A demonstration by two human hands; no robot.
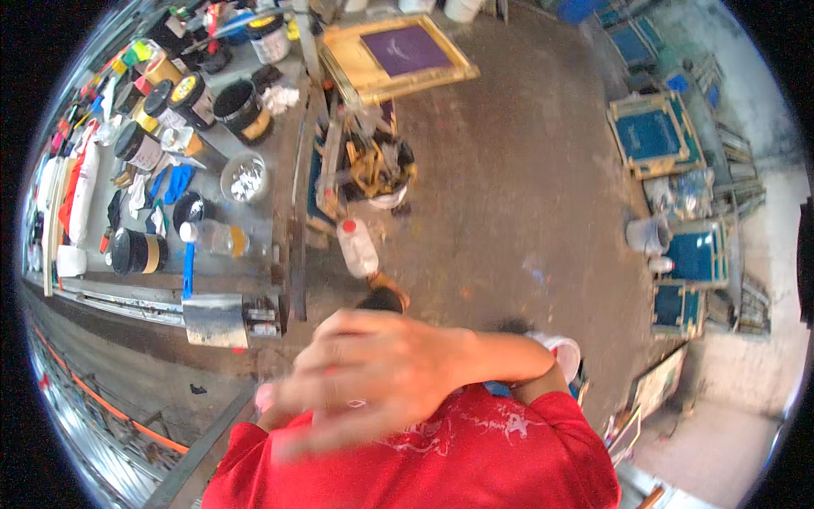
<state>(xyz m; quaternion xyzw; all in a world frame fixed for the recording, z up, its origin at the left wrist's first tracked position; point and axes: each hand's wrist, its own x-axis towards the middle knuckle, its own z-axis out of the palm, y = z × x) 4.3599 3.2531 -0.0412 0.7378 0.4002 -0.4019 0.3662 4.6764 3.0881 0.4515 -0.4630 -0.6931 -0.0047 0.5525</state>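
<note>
My right hand point(373, 382) is raised in front of my red shirt point(458, 450), its forearm reaching across from the right. It is smeared by motion, but the fingers look spread, and I see nothing held in them. Pale paint-like smears mark the shirt just beside the hand. My left hand does not show; only a small patch of skin appears by the left sleeve point(233, 450). Beyond the right hand, a white jug point(358, 248) with a red cap stands near my foot. A white bucket point(564, 349) is partly hidden behind my right forearm.
At left, a grey worktable point(284, 127) carries dark tubs, rags, a clear bottle point(219, 239) and a tub with white contents point(245, 180). A wood-framed screen point(407, 49) lies at the far side above a filled waste bin point(377, 174). More framed screens point(651, 134) line the right wall.
</note>
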